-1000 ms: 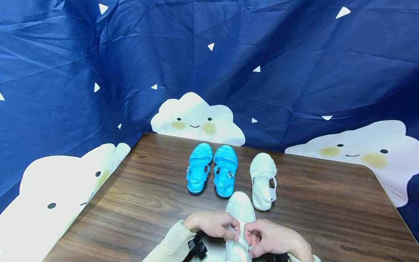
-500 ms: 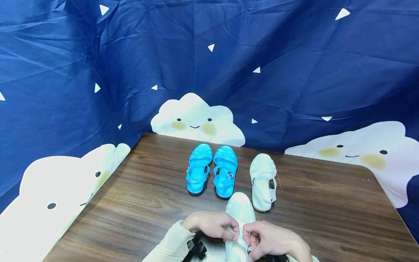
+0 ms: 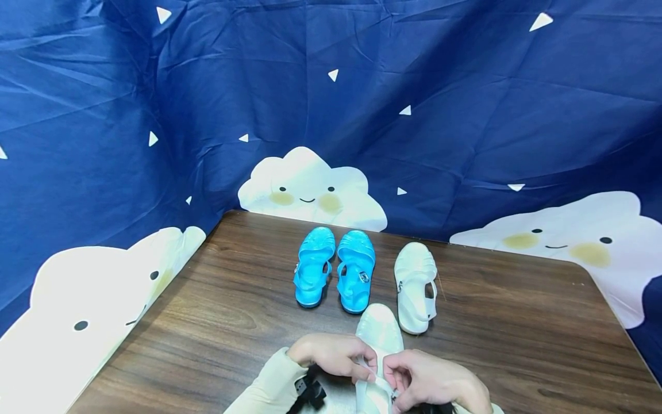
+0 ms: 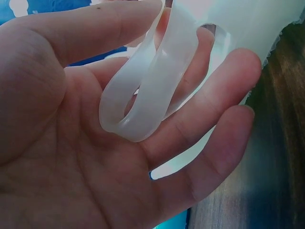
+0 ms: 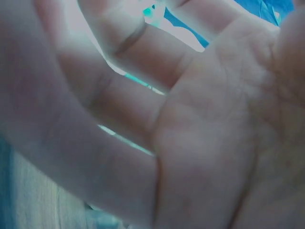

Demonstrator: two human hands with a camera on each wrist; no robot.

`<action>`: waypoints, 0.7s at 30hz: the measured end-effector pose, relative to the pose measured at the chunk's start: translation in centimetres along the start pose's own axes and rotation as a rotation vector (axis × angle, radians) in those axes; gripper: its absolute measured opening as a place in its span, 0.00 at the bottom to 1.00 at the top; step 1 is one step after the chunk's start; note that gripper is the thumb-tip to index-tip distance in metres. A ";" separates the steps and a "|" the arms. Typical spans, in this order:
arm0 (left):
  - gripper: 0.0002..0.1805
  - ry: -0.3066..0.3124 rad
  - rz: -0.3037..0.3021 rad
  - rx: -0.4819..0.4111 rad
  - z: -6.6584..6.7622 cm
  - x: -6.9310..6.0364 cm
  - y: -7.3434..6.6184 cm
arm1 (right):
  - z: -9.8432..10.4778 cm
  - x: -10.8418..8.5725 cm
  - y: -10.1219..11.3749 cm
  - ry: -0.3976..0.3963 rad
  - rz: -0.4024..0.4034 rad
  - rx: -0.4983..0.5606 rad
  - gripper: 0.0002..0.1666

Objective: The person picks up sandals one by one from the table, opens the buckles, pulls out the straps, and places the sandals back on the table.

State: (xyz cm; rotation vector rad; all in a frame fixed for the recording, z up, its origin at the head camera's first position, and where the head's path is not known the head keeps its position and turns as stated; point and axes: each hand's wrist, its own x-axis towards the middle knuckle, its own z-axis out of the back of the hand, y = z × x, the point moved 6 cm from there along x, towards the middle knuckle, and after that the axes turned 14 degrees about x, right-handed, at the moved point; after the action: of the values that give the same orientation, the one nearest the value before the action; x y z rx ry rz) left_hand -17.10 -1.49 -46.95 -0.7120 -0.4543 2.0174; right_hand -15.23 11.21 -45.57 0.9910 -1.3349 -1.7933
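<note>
A white jelly sandal (image 3: 380, 330) lies toe-away at the near edge of the head view, its heel end cut off by the frame. On its left side my left hand (image 3: 338, 355) pinches the strap; the left wrist view shows that translucent strap (image 4: 164, 76) looped across the curled fingers. From the right, my right hand (image 3: 434, 379) pinches the strap beside a small metal buckle (image 3: 395, 395), which the fingers partly cover. In the right wrist view the curled fingers (image 5: 128, 109) fill the picture and hide what they hold.
Beyond the hands stand two blue sandals (image 3: 316, 247) side by side. A second white sandal (image 3: 415, 264) lies to their right, close to the held one. The brown wooden table (image 3: 243, 322) ends at a blue cloud-print cloth (image 3: 351, 103).
My right hand has shifted very slightly toward the near edge, still at the strap by the buckle. The left hand and the other sandals look the same.
</note>
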 end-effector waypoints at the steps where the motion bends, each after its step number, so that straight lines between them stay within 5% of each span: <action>1: 0.08 0.001 0.000 -0.002 0.0 0.0 0.0 | 0.0 0.0 0.0 0.002 0.000 0.004 0.15; 21: 0.08 -0.005 0.012 -0.014 0.3 -0.3 0.1 | 0.4 0.1 0.2 -0.045 0.024 -0.015 0.19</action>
State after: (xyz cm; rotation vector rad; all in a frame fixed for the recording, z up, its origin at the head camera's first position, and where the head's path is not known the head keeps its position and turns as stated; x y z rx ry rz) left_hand -17.23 -1.83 -46.75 -0.7194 -0.4687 2.0292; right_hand -15.63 11.29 -45.35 0.9280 -1.3532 -1.8142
